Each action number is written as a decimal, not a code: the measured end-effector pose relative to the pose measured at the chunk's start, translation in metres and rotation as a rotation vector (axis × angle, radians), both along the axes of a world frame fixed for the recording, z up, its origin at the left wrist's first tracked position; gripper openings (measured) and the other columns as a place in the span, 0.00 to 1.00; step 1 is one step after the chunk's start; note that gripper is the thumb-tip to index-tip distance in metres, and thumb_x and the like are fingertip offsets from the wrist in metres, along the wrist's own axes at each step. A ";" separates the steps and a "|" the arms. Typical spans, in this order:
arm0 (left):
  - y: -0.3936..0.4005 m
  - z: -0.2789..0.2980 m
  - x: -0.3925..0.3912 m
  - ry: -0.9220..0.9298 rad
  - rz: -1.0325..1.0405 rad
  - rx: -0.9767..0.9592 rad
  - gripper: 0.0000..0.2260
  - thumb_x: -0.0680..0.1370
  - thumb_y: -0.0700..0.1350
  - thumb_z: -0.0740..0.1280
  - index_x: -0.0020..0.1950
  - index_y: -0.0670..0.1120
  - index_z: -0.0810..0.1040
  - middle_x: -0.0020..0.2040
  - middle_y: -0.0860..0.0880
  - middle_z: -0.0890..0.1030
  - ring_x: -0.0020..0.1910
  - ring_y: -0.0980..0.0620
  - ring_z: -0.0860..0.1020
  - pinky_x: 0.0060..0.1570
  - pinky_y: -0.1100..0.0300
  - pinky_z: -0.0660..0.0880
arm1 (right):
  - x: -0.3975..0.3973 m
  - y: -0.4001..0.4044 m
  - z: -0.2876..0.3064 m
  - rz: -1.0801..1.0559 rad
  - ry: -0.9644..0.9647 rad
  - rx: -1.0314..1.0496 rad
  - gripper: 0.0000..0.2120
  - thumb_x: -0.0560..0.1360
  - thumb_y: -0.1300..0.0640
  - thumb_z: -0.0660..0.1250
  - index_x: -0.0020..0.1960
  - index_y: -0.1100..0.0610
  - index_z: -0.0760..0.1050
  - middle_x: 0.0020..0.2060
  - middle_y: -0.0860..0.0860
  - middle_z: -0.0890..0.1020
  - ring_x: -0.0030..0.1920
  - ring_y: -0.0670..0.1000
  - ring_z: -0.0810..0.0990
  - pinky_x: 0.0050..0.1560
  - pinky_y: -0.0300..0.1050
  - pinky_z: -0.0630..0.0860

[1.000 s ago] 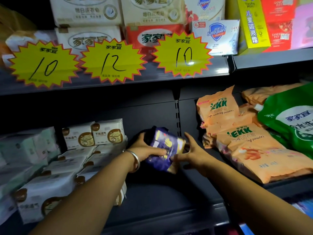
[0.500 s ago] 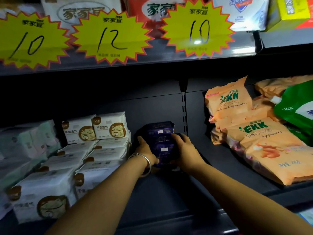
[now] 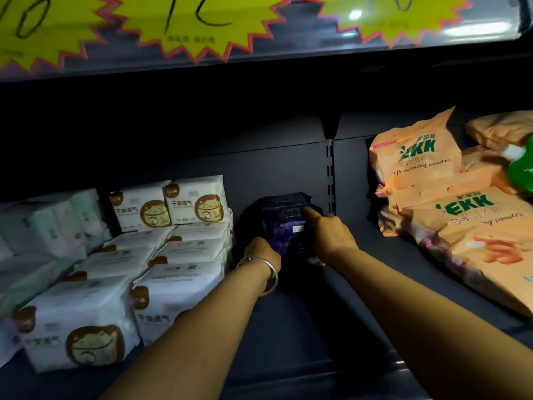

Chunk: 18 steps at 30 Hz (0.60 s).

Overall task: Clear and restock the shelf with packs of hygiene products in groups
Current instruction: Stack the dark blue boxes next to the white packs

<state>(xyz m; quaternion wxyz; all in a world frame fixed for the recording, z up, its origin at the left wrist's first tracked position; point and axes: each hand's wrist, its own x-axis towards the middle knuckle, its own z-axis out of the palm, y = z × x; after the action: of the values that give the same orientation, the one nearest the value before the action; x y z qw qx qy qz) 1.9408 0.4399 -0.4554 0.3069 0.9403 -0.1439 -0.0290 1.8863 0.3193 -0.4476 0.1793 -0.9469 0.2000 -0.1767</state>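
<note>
A shop: yellow starburst price tags [image 3: 199, 24] above a stocked shelf [image 3: 302, 327].

Dark purple pack [image 3: 288, 223]: glossy plastic film, crinkled at the edges, faint sheen on the printed face. White packs with cat print [image 3: 170, 209]: smooth soft plastic wrap, slight satin shine, cushiony look. Pale green packs [image 3: 66, 223]: the same thin film, blurred. Orange washing powder bags [image 3: 467, 235]: slick plastic, wrinkled, with sealed crimped tops. Green bag [image 3: 522, 168]: glossy plastic with a white spout. Shelf [image 3: 302, 327]: painted metal, dark, matt and smooth; slotted metal upright in the back panel. Yellow starburst price tags [image 3: 207, 21]: paper under a clear, reflective plastic strip. Bangle [image 3: 266, 269] on the left wrist: polished silvery metal.
</note>
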 end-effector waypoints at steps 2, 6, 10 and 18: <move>0.004 0.002 -0.007 0.028 -0.009 0.044 0.22 0.79 0.37 0.60 0.72 0.36 0.61 0.70 0.39 0.68 0.68 0.41 0.68 0.65 0.55 0.65 | -0.006 0.005 -0.001 -0.031 0.030 -0.022 0.45 0.73 0.66 0.68 0.77 0.47 0.43 0.70 0.61 0.61 0.66 0.63 0.69 0.60 0.54 0.72; 0.020 0.005 -0.034 -0.006 -0.073 0.174 0.23 0.79 0.39 0.60 0.73 0.36 0.60 0.71 0.39 0.66 0.69 0.41 0.68 0.66 0.55 0.65 | -0.036 0.020 -0.009 -0.057 0.039 -0.185 0.40 0.76 0.58 0.66 0.77 0.51 0.43 0.75 0.61 0.52 0.71 0.63 0.60 0.66 0.56 0.65; 0.041 0.000 -0.072 -0.177 -0.189 0.223 0.20 0.78 0.40 0.62 0.71 0.40 0.65 0.69 0.39 0.67 0.67 0.40 0.68 0.66 0.53 0.66 | -0.088 0.040 -0.012 0.009 -0.008 -0.304 0.25 0.77 0.53 0.62 0.73 0.53 0.61 0.70 0.56 0.63 0.66 0.61 0.65 0.62 0.54 0.67; 0.095 -0.064 -0.195 -0.525 -0.305 0.008 0.13 0.78 0.42 0.62 0.63 0.46 0.72 0.63 0.46 0.70 0.64 0.45 0.66 0.63 0.52 0.62 | -0.220 0.089 -0.092 0.174 -0.210 -0.430 0.16 0.65 0.63 0.63 0.50 0.65 0.79 0.51 0.63 0.80 0.46 0.66 0.78 0.42 0.56 0.77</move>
<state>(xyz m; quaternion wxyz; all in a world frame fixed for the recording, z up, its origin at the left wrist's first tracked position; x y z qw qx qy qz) 1.7461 0.5349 -0.5193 0.2479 0.8844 -0.3578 0.1685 1.6664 0.4085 -0.5397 0.0082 -0.9534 0.0559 -0.2964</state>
